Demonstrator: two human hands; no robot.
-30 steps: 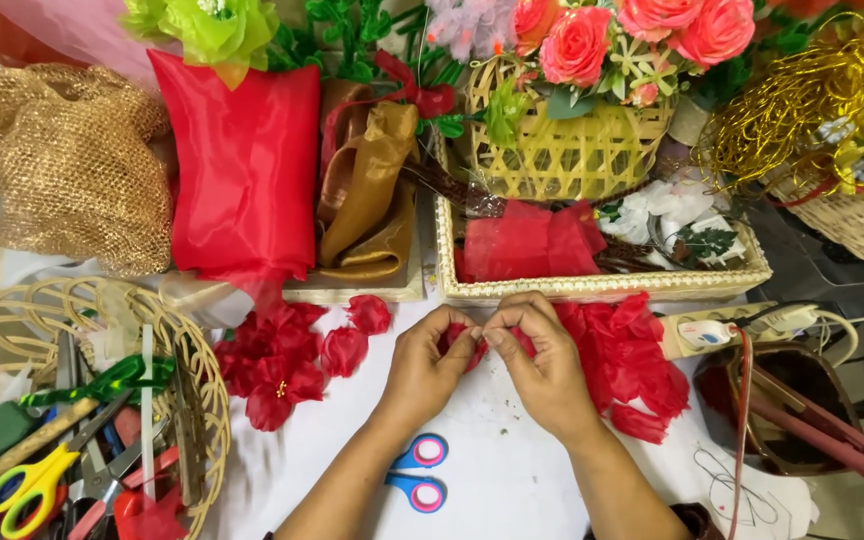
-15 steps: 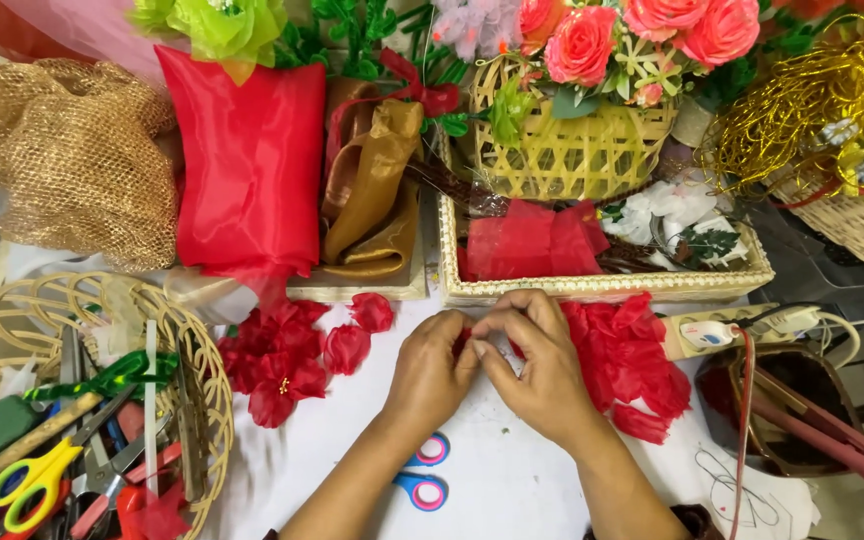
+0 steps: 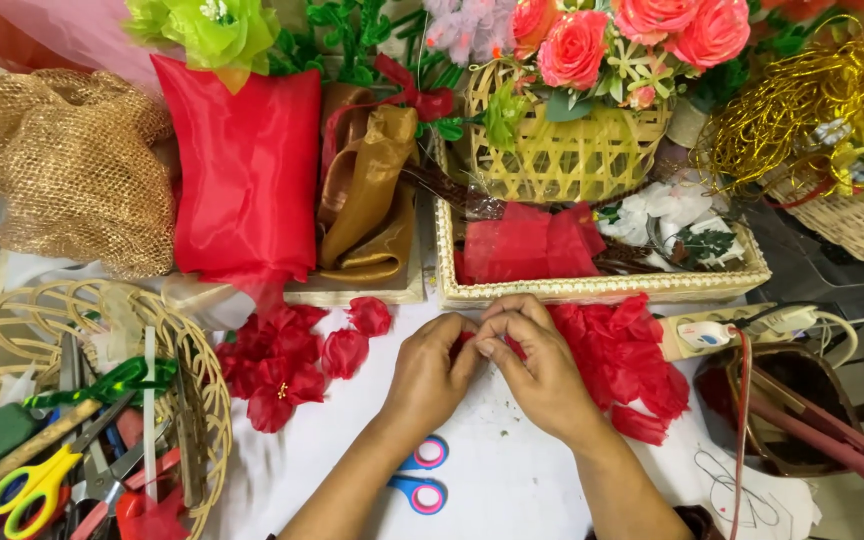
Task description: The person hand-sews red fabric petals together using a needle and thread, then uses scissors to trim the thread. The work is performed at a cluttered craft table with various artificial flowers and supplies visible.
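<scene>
Centrally, left hand (image 3: pixel 434 372) and right hand (image 3: pixel 540 370) pinch 1 small red petal (image 3: pixel 464 342) between closed fingertips, red petal pile (image 3: pixel 624 352) at 3 o'clock; firm, even fingertip pressure best.

Both hands meet over the white table (image 3: pixel 512 480), the left hand (image 3: pixel 430 375) and right hand (image 3: pixel 542 370) pinching what looks like a small red fabric piece (image 3: pixel 464 342) between their fingertips. Red petals (image 3: pixel 287 360) lie to the left, a heap of red fabric (image 3: pixel 632 360) to the right, blue-and-pink scissors (image 3: pixel 422 480) under the left wrist.
</scene>
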